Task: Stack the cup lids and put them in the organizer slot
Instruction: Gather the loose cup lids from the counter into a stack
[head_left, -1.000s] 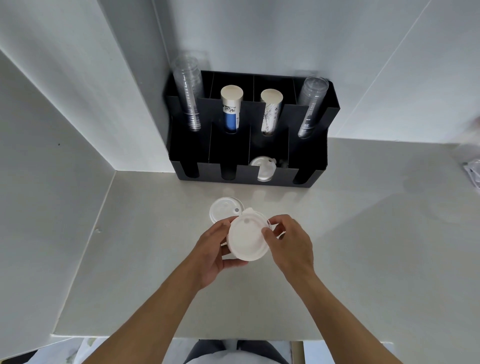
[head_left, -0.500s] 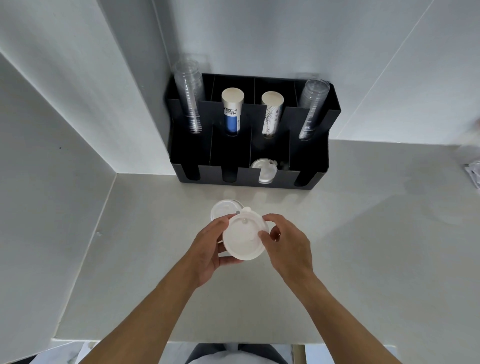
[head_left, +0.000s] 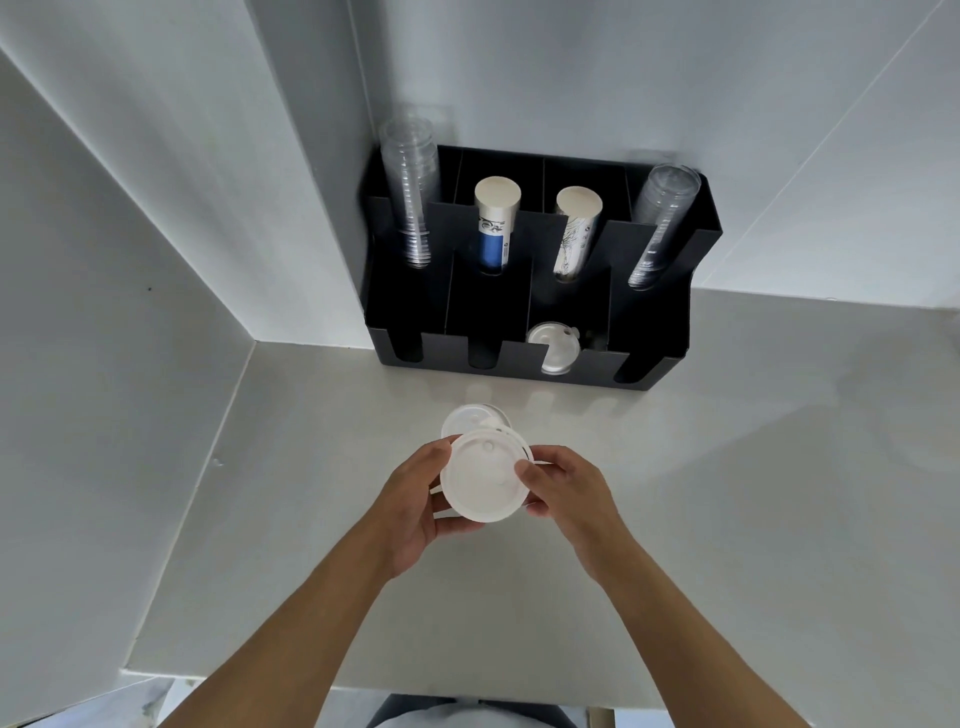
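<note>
A small stack of white cup lids (head_left: 483, 475) is held above the counter, underside towards me. My left hand (head_left: 415, 504) grips its left and lower edge; my right hand (head_left: 563, 491) pinches its right rim. Just behind the stack another white lid (head_left: 465, 418) lies flat on the counter. The black organizer (head_left: 670, 332) stands against the back wall. Its third front slot from the left holds white lids (head_left: 553, 345).
The organizer's back row holds two clear cup stacks (head_left: 410, 192) (head_left: 662, 228) and two paper cup stacks (head_left: 493, 228) (head_left: 574, 234). Walls close in on the left and behind. The grey counter (head_left: 727, 519) stretches to the right.
The lid stack has tilted and shifted slightly in my hands, and my right fingers have closed further onto its rim. The view has dropped a little.
</note>
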